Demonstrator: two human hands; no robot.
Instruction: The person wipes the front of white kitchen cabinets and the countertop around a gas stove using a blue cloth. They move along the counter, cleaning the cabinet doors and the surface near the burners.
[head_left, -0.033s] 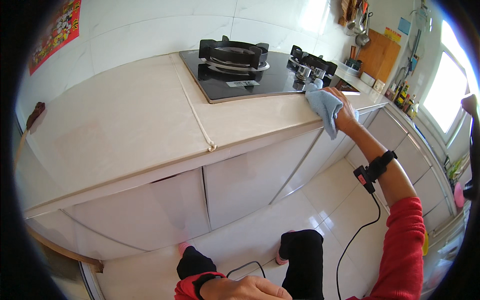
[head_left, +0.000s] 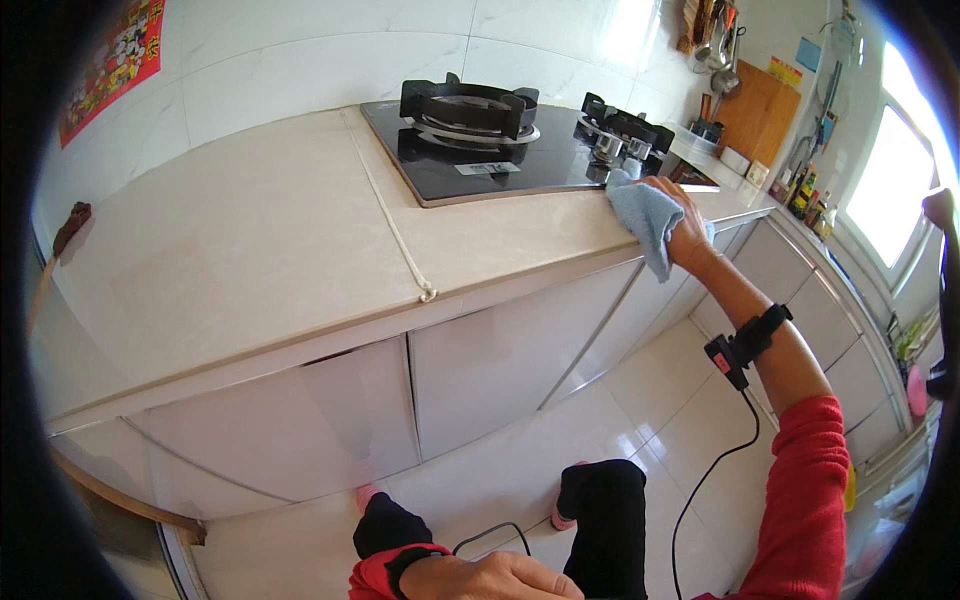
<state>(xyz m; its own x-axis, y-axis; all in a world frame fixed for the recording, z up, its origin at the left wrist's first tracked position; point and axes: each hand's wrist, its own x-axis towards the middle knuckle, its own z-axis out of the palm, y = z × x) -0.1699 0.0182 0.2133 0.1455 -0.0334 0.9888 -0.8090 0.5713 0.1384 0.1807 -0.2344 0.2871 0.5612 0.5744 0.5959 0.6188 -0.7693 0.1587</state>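
A light blue cloth [head_left: 646,215] is bunched under my right hand [head_left: 688,228]. The fingers close over it at the counter's front edge, beside the near right corner of the black glass gas stove [head_left: 440,180]. One corner of the cloth hangs down over the edge. Two burners stand on the stove: a large one [head_left: 470,108] with a black pan support, and a smaller one [head_left: 625,125] behind the metal knobs. My left hand [head_left: 500,576] is low at the bottom edge, near my legs. Its thumb and back show, but its fingers are mostly cut off.
A white cord [head_left: 392,228] lies across the beige countertop [head_left: 240,240], knotted near the front edge. White cabinet doors [head_left: 520,350] run below. Farther right are a wooden board [head_left: 757,115], hanging utensils [head_left: 725,75] and several bottles [head_left: 805,195]. A black cable [head_left: 683,510] dangles from my right forearm's strap.
My right hand and the cloth have shifted very slightly left and toward me along the counter edge. My left hand stays where it was.
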